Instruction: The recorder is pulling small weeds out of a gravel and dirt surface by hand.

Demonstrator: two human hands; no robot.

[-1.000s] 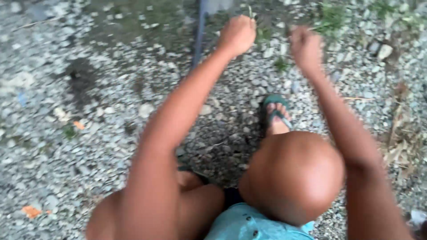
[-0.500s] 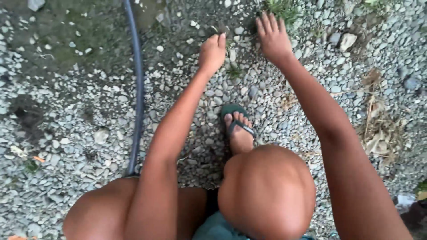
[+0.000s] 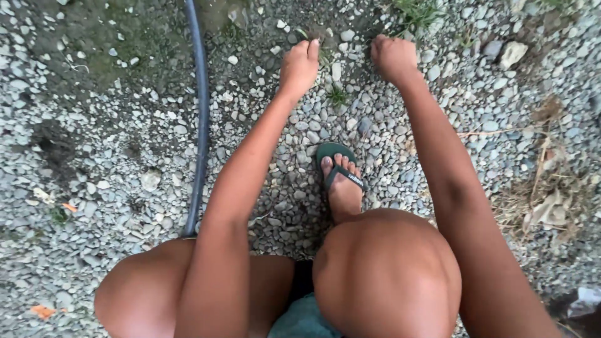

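Gravel ground (image 3: 125, 125): left hand (image 3: 299, 66) pinches a small weed (image 3: 339, 97)'s neighbouring sprout; right hand (image 3: 393, 57) fisted, fingers curled on grass (image 3: 416, 11).

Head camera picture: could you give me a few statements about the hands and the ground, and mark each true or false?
1. Both hands reach down to gravel. True: the left hand and right hand are at the gravel.
2. The right hand lies flat with fingers spread. False: its fingers are curled in.
3. A dark hose lies left of the left arm. True.
4. The left hand grips the hose. False: it is well apart from it.
5. The foot is bare. False: it wears a green flip-flop.
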